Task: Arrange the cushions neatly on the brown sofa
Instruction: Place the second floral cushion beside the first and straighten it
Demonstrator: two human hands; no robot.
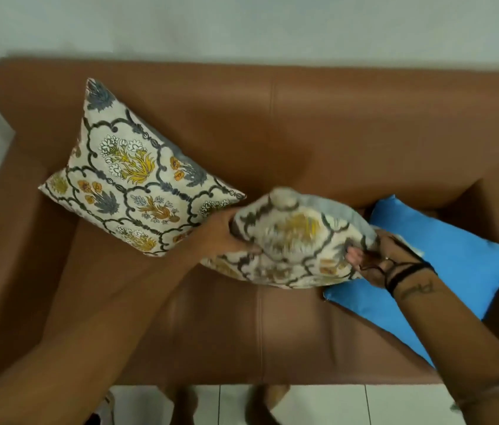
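1. Between the two hands, a floral cushion (297, 240) is held above the seat of the brown sofa (334, 124); it is blurred, so its pattern reads only roughly.
2. The left hand (226, 233) is closed on the cushion's left edge, fingers curled into the fabric.
3. The right hand (374, 259) is closed on its right edge, fingertips pressed into the cover (dark cords wrap that wrist).
4. Cushions counted: three. Two are floral and one is plain blue.
5. The second floral cushion (131, 179) stands tilted just beyond the left hand, leaning toward the backrest, one corner near that hand.
6. The blue cushion (456, 265) lies flat on the seat under and beyond the right hand and forearm.
7. Sofas: one. Below both forearms, pale floor tiles (318, 403) show.
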